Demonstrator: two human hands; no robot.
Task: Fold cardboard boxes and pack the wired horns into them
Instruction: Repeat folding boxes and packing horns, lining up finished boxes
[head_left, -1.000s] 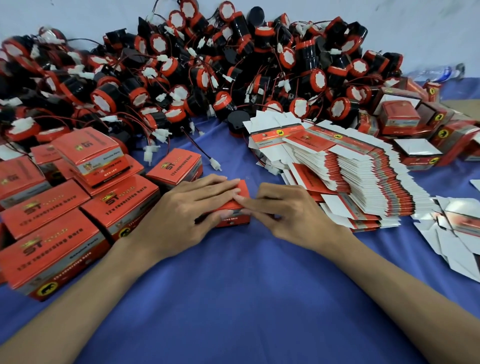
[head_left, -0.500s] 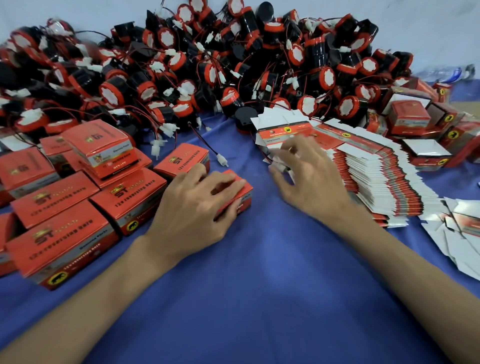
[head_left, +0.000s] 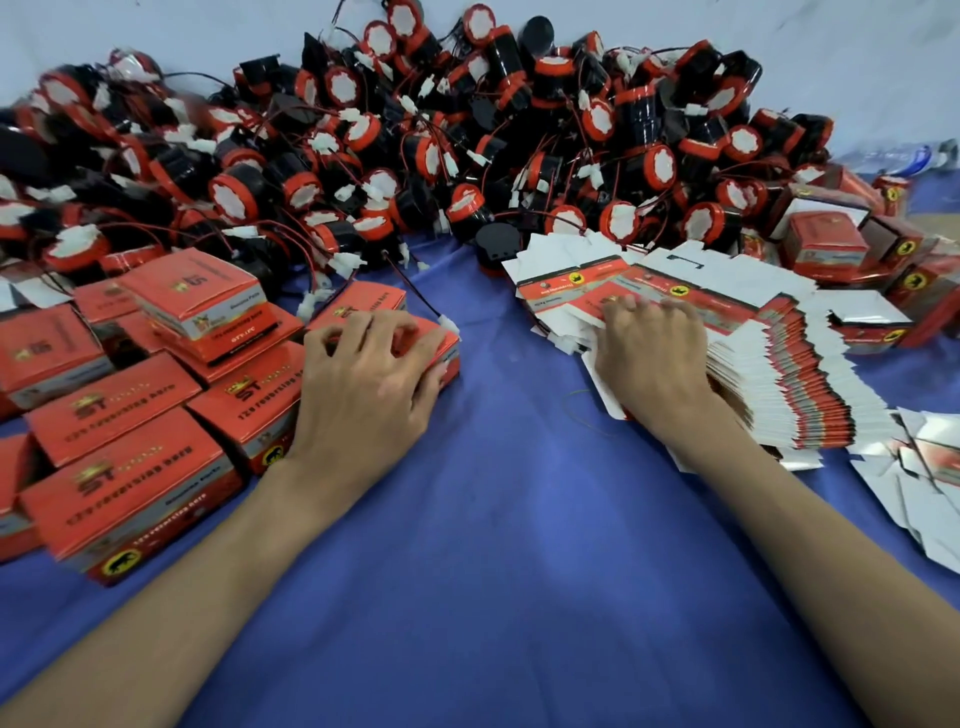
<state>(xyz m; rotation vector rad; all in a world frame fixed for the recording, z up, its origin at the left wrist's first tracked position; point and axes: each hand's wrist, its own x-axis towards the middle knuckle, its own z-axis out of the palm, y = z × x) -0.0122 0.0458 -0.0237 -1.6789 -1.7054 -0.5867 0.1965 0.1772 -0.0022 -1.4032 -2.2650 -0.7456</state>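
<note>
Left hand (head_left: 363, 395) round box (head_left: 450, 349), long axis left-right; right hand (head_left: 654, 364) on flat blanks (head_left: 779, 374)

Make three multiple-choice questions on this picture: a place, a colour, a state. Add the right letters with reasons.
1. Where is the right hand? A. on the stack of flat boxes B. on the heap of horns C. in the air
2. The cloth is: A. green B. blue C. yellow
3. The box under the left hand is: A. closed B. open C. flat
Answers: 1 A, its fingertips touch the stack; 2 B, it looks blue throughout; 3 A, no flap stands up.
</note>
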